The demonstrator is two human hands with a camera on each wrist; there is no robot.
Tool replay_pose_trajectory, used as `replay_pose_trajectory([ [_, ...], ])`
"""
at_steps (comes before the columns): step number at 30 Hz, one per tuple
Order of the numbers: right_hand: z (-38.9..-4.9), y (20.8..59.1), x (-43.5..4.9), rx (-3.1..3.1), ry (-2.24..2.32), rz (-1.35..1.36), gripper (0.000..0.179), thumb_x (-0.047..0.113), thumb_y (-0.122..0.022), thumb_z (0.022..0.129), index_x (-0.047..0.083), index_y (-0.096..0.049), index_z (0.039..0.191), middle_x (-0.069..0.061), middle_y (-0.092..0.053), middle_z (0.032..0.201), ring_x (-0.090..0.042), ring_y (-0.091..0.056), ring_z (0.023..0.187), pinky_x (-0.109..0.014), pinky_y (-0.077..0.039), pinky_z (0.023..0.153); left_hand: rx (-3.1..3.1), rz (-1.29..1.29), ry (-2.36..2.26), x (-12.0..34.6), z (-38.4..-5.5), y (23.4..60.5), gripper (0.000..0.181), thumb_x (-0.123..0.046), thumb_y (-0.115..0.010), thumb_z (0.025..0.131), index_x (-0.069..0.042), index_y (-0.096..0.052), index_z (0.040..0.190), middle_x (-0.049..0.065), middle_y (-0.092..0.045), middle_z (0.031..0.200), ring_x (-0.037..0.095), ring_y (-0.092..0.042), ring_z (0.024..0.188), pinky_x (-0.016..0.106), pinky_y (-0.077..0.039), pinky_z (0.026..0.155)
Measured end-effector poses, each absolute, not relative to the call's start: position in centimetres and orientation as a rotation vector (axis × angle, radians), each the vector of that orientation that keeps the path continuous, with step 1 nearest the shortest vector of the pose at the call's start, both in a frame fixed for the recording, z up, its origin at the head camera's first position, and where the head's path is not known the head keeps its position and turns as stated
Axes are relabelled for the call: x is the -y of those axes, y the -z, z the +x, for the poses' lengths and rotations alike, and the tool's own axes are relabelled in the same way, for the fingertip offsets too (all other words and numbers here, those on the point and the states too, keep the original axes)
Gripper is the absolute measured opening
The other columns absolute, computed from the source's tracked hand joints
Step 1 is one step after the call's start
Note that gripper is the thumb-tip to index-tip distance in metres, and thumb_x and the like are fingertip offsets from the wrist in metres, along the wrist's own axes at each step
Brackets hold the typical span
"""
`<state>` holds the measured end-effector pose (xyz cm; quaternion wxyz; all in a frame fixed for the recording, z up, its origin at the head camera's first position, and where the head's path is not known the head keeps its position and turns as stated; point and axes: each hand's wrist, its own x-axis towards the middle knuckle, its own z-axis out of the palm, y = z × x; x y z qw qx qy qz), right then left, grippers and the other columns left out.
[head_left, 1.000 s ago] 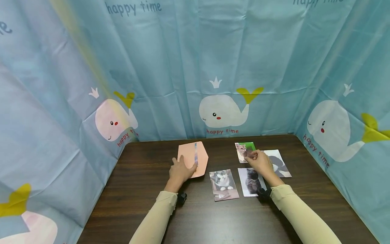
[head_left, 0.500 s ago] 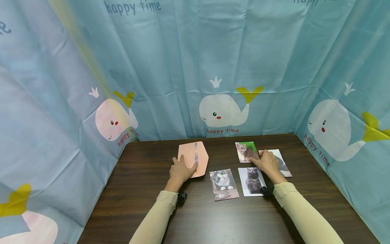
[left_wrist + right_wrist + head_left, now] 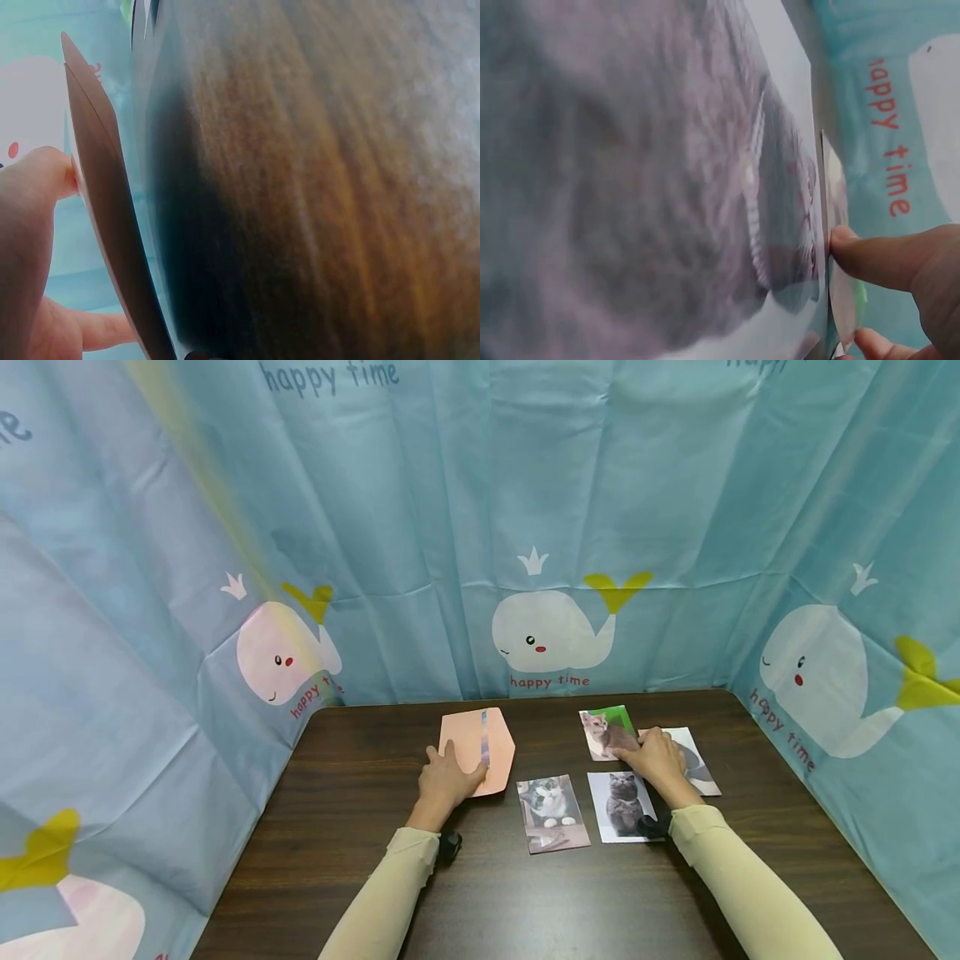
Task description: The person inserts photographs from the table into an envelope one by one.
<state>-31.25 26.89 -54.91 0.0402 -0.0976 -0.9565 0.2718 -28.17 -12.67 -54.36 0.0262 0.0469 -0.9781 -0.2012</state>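
Note:
My left hand (image 3: 444, 781) rests with spread fingers on a pale pink envelope (image 3: 498, 752), which has a shiny strip down its face. In the left wrist view, the thumb tip touches the side of the envelope (image 3: 105, 180). My right hand (image 3: 660, 768) touches a kitten picture card (image 3: 596, 739) with a green corner, thumb at its near edge and fingers by its right side. The thumb is straight against this card (image 3: 838, 202) in the right wrist view. Just nearer lies a grey cat card (image 3: 621, 810). Part of a white-and-grey card (image 3: 697, 764) is hidden behind the right hand.
A card of a grey-and-white cat (image 3: 547, 810) lies on the dark wooden table (image 3: 337, 827) between the hands. Blue curtains (image 3: 420, 527) with whale prints stand along the far edge and both sides.
My right hand has shifted slightly right, its fingers sliding from the kitten card's face to its right side. That card has turned a little, its far right corner rising slightly. The left hand stays put.

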Motion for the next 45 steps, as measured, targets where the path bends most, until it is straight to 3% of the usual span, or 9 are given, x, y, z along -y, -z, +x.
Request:
replay_pose_trajectory([
  [8, -31.4, 54.4, -26.8, 2.93, -0.869, -0.266, 0.049, 0.031, -0.081, 0.094, -0.001, -0.053, 0.118, -0.025, -0.068, 0.11, -0.05, -0.067, 0.103, -0.061, -0.048, 0.082, 3.017, 0.134, 0.632, 12.4, -28.2, 54.4, 0.097, -0.069, -0.063, 0.094, 0.001, -0.045, 0.159, 0.037, -0.045, 0.143, 0.055, -0.068, 0.101, 0.06, -0.059, 0.084],
  [14, -31.9, 53.5, -26.4, 2.959, -0.995, -0.163, 0.037, 0.02, -0.069, 0.103, -0.007, -0.061, 0.127, -0.016, -0.078, 0.095, -0.04, -0.072, 0.093, -0.056, -0.054, 0.082, 3.014, 0.135, 0.637, 12.3, -28.2, 54.5, 0.097, -0.068, -0.064, 0.094, 0.002, -0.045, 0.159, 0.039, -0.043, 0.146, 0.057, -0.068, 0.103, 0.062, -0.058, 0.086],
  [19, -32.2, 53.2, -25.6, 2.952, -1.17, -0.101, 0.027, 0.016, -0.066, 0.104, -0.008, -0.073, 0.112, -0.009, -0.08, 0.082, -0.039, -0.074, 0.1, -0.048, -0.054, 0.087, 3.016, 0.136, 0.639, 12.4, -28.1, 54.7, 0.098, -0.068, -0.064, 0.094, 0.002, -0.045, 0.159, 0.038, -0.044, 0.144, 0.057, -0.068, 0.102, 0.063, -0.058, 0.086],
  [23, -32.3, 53.3, -24.6, 2.886, -1.343, -0.081, 0.021, 0.015, -0.069, 0.101, -0.005, -0.076, 0.101, -0.01, -0.08, 0.084, -0.036, -0.073, 0.102, -0.037, -0.049, 0.083, 3.024, 0.138, 0.647, 12.4, -27.9, 54.6, 0.098, -0.068, -0.064, 0.094, 0.002, -0.045, 0.159, 0.038, -0.044, 0.144, 0.056, -0.068, 0.102, 0.062, -0.058, 0.086],
  [30, -32.5, 52.8, -22.0, 2.76, -1.55, -0.019, 0.022, 0.016, -0.071, 0.102, -0.005, -0.072, 0.105, -0.011, -0.08, 0.094, -0.015, -0.064, 0.085, -0.032, -0.045, 0.075, 3.005, 0.142, 0.643, 12.5, -28.2, 54.5, 0.098, -0.068, -0.065, 0.093, 0.002, -0.045, 0.158, 0.037, -0.045, 0.142, 0.056, -0.067, 0.103, 0.062, -0.058, 0.087],
  [37, -32.3, 52.5, -19.2, 2.718, -1.733, 0.036, 0.02, 0.014, -0.073, 0.102, -0.005, -0.072, 0.107, -0.006, -0.078, 0.09, -0.016, -0.059, 0.072, -0.028, -0.047, 0.064, 3.005, 0.132, 0.652, 12.6, -28.0, 54.5, 0.097, -0.068, -0.066, 0.093, 0.003, -0.047, 0.157, 0.037, -0.046, 0.14, 0.056, -0.068, 0.101, 0.062, -0.058, 0.085],
  [45, -32.6, 52.5, -16.3, 2.737, -1.734, 0.041, 0.022, 0.02, -0.073, 0.103, 0.0, -0.073, 0.111, -0.011, -0.08, 0.103, -0.019, -0.061, 0.082, -0.031, -0.048, 0.07, 3.008, 0.142, 0.642, 12.7, -28.0, 54.2, 0.098, -0.068, -0.065, 0.094, 0.003, -0.046, 0.158, 0.038, -0.045, 0.142, 0.057, -0.067, 0.103, 0.063, -0.057, 0.088],
])
